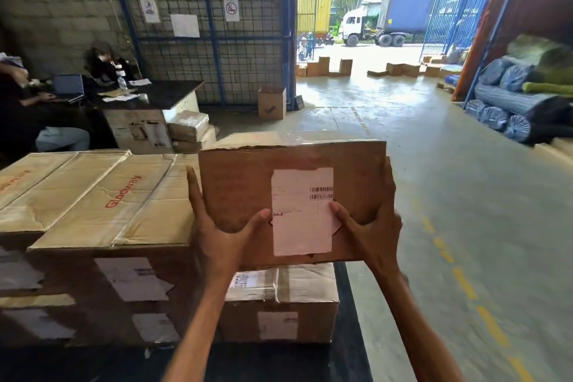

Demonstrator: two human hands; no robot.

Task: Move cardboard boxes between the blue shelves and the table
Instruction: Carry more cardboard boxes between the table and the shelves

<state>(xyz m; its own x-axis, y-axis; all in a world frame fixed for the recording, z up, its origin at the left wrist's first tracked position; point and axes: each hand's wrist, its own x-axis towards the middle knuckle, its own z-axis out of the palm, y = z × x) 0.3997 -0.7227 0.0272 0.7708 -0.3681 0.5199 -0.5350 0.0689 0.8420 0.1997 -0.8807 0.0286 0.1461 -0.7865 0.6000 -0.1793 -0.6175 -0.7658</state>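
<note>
The dark table (353, 304) bears a small taped carton (297, 291), directly below the fingers (198, 195) of the left hand (223, 236) and right hand (372, 226) gripping the held box (248, 189). Left of the left fingers stand large Glodway cartons (102, 205). Right of the right fingers lies concrete floor (480, 195).

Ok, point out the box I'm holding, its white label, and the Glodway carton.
held box (242, 189): head view, bare cardboard left of the label.
white label (302, 220): head view, middle of the paper.
Glodway carton (90, 205): head view, top flap left of the red lettering.
</note>
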